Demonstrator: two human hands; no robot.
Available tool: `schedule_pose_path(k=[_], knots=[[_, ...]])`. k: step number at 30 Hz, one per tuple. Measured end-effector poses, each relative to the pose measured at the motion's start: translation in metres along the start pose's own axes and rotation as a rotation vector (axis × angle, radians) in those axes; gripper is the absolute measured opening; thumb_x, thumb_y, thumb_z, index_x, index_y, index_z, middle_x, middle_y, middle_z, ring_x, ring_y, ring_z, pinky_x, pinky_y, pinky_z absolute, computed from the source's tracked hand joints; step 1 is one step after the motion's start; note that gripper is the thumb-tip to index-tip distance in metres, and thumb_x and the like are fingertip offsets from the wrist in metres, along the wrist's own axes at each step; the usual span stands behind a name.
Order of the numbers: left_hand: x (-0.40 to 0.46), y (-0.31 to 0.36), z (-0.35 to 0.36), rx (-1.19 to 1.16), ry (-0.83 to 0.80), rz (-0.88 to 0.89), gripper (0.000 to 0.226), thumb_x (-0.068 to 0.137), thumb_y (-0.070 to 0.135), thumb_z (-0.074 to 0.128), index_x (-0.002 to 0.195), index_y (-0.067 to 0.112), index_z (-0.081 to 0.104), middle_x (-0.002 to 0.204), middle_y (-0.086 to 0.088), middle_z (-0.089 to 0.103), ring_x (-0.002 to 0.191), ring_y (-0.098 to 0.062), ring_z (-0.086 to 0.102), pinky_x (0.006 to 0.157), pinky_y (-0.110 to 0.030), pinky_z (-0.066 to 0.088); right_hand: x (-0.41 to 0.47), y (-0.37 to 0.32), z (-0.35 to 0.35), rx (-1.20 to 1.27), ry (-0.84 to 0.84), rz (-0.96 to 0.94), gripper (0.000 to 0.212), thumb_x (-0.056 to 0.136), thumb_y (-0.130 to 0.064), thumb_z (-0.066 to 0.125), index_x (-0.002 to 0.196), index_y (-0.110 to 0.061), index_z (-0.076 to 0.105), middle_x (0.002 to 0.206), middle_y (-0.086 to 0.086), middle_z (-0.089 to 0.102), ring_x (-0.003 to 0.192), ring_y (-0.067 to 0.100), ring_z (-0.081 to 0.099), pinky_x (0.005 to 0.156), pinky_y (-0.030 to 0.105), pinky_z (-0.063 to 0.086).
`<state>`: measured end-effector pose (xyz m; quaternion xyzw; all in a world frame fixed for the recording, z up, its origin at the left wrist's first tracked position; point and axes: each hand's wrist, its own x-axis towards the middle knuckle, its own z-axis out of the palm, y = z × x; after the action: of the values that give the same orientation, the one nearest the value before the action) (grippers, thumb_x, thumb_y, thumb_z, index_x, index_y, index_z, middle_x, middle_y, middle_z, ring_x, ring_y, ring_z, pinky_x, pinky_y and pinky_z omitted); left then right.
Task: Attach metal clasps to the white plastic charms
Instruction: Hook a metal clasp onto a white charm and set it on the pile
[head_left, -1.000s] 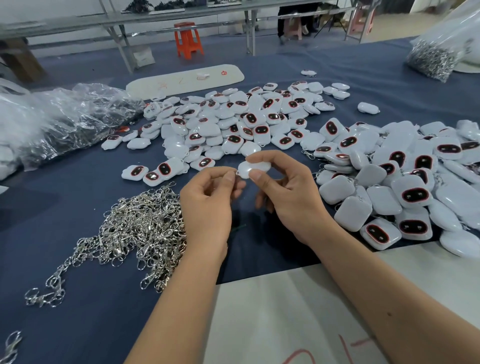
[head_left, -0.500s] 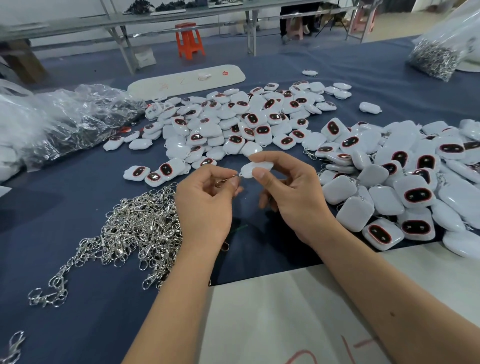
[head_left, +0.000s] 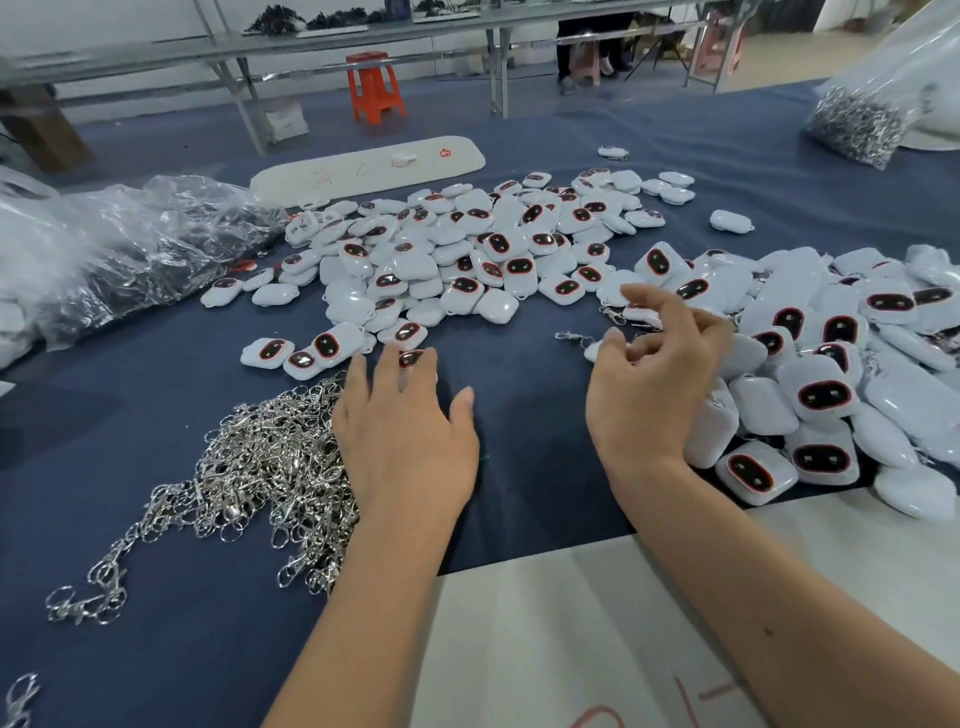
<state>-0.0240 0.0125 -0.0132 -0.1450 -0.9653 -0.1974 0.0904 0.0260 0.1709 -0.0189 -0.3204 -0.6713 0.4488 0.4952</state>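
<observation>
My left hand (head_left: 405, 441) lies flat and open on the blue cloth, its fingertips reaching a white charm with a dark red-rimmed face (head_left: 410, 358). Its left edge touches the heap of silver metal clasps (head_left: 260, 467). My right hand (head_left: 654, 379) hovers with loosely spread fingers and holds nothing. Just under its thumb lies a white charm (head_left: 592, 352) with a clasp (head_left: 570, 336) sticking out to the left. A loose pile of white charms (head_left: 467, 249) spreads across the middle. A denser pile of charms (head_left: 831, 364) sits at the right.
A crumpled clear plastic bag (head_left: 130, 249) lies at the left, and a bag of metal parts (head_left: 857, 124) at the far right. A long white board (head_left: 363, 166) sits behind the charms. A white sheet (head_left: 571, 623) covers the near edge. An orange stool (head_left: 374, 85) stands beyond the table.
Both hands held a charm and clasp together before. Now they have parted: the right hand has let the charm drop at the right, and the left hand has flattened toward a loose charm.
</observation>
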Motion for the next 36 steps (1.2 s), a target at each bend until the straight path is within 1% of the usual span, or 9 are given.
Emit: schedule_pose_path(k=[2,5,8,12,16,18,22,27,36], knots=[[0.0,0.0,0.002,0.035,-0.044,0.002,0.056,0.101,0.053,0.045,0.153,0.033,0.041,0.166,0.003,0.029,0.156,-0.025,0.014,0.126,-0.044,0.012,-0.002,-0.003,0.0,-0.043,0.013,-0.052,0.041,0.089,0.003,0.067,0.118,-0.026,0.068,0.124,0.003,0.044,0.07,0.008,0.052,0.09,0.024,0.052],[0.002,-0.002,0.001,-0.049,0.005,0.101,0.042,0.097,0.038,0.061,0.138,0.028,0.059,0.149,0.002,0.053,0.144,-0.026,0.037,0.12,-0.04,0.024,-0.007,-0.006,0.002,-0.059,-0.097,-0.165,0.033,0.089,0.001,0.068,0.113,-0.021,0.066,0.116,0.001,0.051,0.077,0.007,0.055,0.079,0.011,0.044],[0.0,0.003,0.001,-0.202,0.032,0.129,0.026,0.088,0.022,0.075,0.113,0.025,0.069,0.116,0.004,0.068,0.11,-0.026,0.056,0.095,-0.039,0.043,-0.011,-0.004,0.005,-0.041,-0.294,-0.268,0.021,0.092,0.001,0.065,0.105,-0.016,0.067,0.096,-0.001,0.061,0.079,0.009,0.058,0.069,0.014,0.042],[0.001,0.005,0.003,-0.482,0.151,0.006,0.008,0.094,0.029,0.07,0.095,0.022,0.072,0.086,0.006,0.073,0.086,-0.02,0.067,0.085,-0.043,0.052,-0.012,-0.004,0.007,-0.043,-0.436,-0.28,0.014,0.096,-0.007,0.067,0.103,-0.02,0.068,0.082,-0.011,0.064,0.076,0.011,0.061,0.066,0.012,0.042],[0.006,0.002,0.003,-0.833,0.15,-0.086,0.012,0.096,0.021,0.068,0.091,0.017,0.078,0.082,0.005,0.076,0.079,-0.02,0.073,0.082,-0.047,0.059,-0.011,-0.004,0.008,0.002,-0.726,-0.255,0.028,0.099,-0.016,0.067,0.125,-0.027,0.068,0.101,-0.016,0.066,0.071,0.017,0.065,0.07,0.024,0.052],[0.005,0.005,0.001,-0.887,0.124,-0.078,0.012,0.096,0.023,0.069,0.09,0.017,0.078,0.078,0.006,0.075,0.075,-0.017,0.072,0.079,-0.043,0.059,-0.012,-0.003,0.009,-0.015,-0.834,-0.285,0.028,0.096,-0.019,0.071,0.122,-0.03,0.07,0.088,-0.018,0.067,0.068,0.014,0.062,0.068,0.023,0.049],[0.005,-0.002,-0.006,-0.571,0.229,-0.065,0.026,0.099,0.036,0.062,0.082,0.021,0.073,0.078,0.008,0.07,0.08,-0.016,0.065,0.076,-0.033,0.047,-0.011,0.001,0.01,-0.07,-0.785,-0.281,0.013,0.09,-0.02,0.077,0.094,-0.024,0.066,0.075,-0.009,0.064,0.065,0.011,0.055,0.064,0.023,0.043],[0.013,-0.034,-0.026,0.021,0.104,-0.282,0.015,0.091,0.045,0.066,0.099,0.034,0.07,0.118,-0.003,0.061,0.118,-0.034,0.047,0.095,-0.048,0.039,-0.01,0.002,0.012,-0.087,-0.763,-0.215,0.015,0.094,-0.025,0.071,0.09,-0.026,0.056,0.077,-0.007,0.063,0.067,0.01,0.054,0.064,0.023,0.043],[0.018,-0.027,-0.034,-0.03,-0.199,-0.177,0.033,0.073,0.07,0.074,0.076,0.038,0.067,0.107,0.007,0.061,0.121,-0.027,0.046,0.096,-0.047,0.031,-0.009,-0.002,0.009,-0.083,-0.764,-0.169,0.017,0.097,-0.029,0.067,0.09,-0.028,0.052,0.074,-0.002,0.062,0.074,0.021,0.063,0.068,0.032,0.048]])
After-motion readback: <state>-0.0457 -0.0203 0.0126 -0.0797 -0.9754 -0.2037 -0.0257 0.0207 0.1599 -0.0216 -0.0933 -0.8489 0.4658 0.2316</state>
